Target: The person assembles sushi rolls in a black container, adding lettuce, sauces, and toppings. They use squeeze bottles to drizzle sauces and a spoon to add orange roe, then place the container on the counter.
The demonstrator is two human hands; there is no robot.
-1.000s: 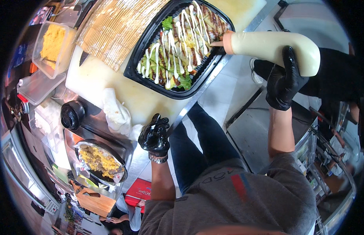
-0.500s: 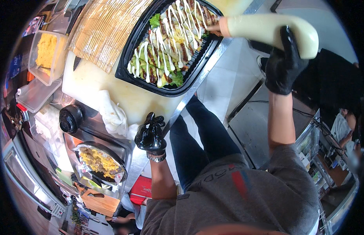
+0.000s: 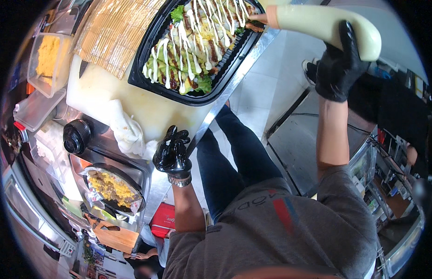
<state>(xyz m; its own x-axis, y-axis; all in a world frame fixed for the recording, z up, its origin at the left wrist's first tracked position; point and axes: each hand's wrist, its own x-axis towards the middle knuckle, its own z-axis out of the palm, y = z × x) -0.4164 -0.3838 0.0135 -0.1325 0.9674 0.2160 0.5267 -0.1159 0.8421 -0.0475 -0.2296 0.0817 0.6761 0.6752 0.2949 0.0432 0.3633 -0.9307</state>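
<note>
Squeeze bottle [image 3: 325, 28], pale cream w/ an orange-tan collar, is at upper R, lying nearly level in view, nozzle pointing L at the R edge of a blk tray [image 3: 197, 100]. The R hand [image 3: 340, 69], in a blk glove, grips the bottle near its base, thumb up across the side. The L hand [image 3: 173, 151], also gloved, sits lower, near the counter edge [image 3: 204, 128], fingers loosely bent; can't tell if anything is in its palm.

The tray rests on a pale cutting board [image 3: 97, 90], tilted diagonally in view, its R side along the metal edge. Inside: food pieces [image 3: 192, 49] topped w/ green slices, dk brown sauce & white zigzag lines, w/ leafy greens [image 3: 203, 84] at the near end & more at the far L.

L of the tray, a bamboo mat [image 3: 116, 35] lies on the board. A crumpled white cloth [image 3: 125, 130] is btwn the L hand & some small round blk bowls [image 3: 77, 136]. Below those, an oval blk dish [image 3: 140, 191] holds yellow & brown food. Far L, a clear tub [image 3: 64, 69] has yellow crumbly food in it.
</note>
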